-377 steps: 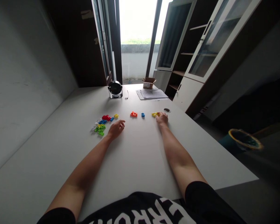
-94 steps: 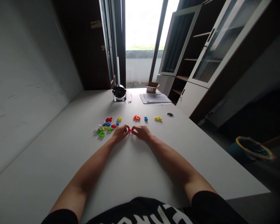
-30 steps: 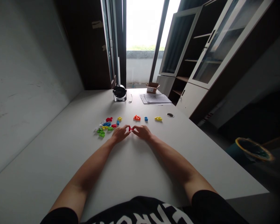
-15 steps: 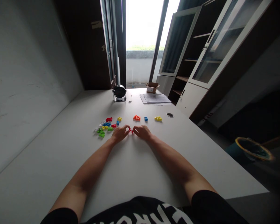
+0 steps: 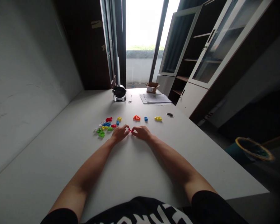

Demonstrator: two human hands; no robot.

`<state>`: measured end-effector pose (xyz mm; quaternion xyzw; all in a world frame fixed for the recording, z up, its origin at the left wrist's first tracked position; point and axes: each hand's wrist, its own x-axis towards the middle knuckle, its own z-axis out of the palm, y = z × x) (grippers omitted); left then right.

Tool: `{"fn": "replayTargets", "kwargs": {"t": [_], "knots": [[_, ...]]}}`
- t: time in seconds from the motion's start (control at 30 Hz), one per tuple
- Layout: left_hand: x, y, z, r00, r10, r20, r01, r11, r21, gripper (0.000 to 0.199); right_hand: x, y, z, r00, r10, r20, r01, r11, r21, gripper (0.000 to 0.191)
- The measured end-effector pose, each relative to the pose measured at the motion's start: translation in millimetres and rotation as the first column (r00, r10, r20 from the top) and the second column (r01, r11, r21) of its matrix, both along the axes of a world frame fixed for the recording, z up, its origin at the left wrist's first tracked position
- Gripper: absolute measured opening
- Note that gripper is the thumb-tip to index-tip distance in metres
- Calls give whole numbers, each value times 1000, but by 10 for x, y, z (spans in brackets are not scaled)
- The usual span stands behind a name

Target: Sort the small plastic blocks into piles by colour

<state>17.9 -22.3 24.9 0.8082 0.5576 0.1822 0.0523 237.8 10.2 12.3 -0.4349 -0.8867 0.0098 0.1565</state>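
Here my left hand and right hand, fingers clamped, pinch a red piece right of the coloured pile.

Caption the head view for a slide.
Left hand and right hand hold a red piece near colourful pieces on a white table.

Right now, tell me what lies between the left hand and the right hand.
A small red piece: the head view shows it in the gap between the fingertips of the left hand and the right hand, both apparently pinching it.
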Motion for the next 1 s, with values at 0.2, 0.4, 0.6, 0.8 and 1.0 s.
{"fn": "replayTargets", "kwargs": {"t": [0.2, 0.4, 0.6, 0.8, 1.0], "knots": [[3, 6, -14, 1000, -2, 0, 2, 1000, 1, 28, -8, -19, 28, 1000, -17, -9, 17, 1000, 5, 35], [2, -2, -6, 1000, -12, 13, 12, 1000, 5, 29, -25, -36, 37, 999, -19, 32, 18, 999, 44, 34], [12, -17, 36, 1000, 17, 4, -17, 999, -31, 31, -34, -34, 45, 995, -44, 89, 37, 996, 76, 33], [15, 0, 23, 999, 41, 12, -40, 998, -46, 35, -25, -26, 43, 997, -47, 56, 41, 993, 112, 33], [-3, 1, 18, 998, 39, 44, -36, 998, -50, 39, -11, 0, 4, 1000, -16, 22, 13, 987, 159, 32]]}}
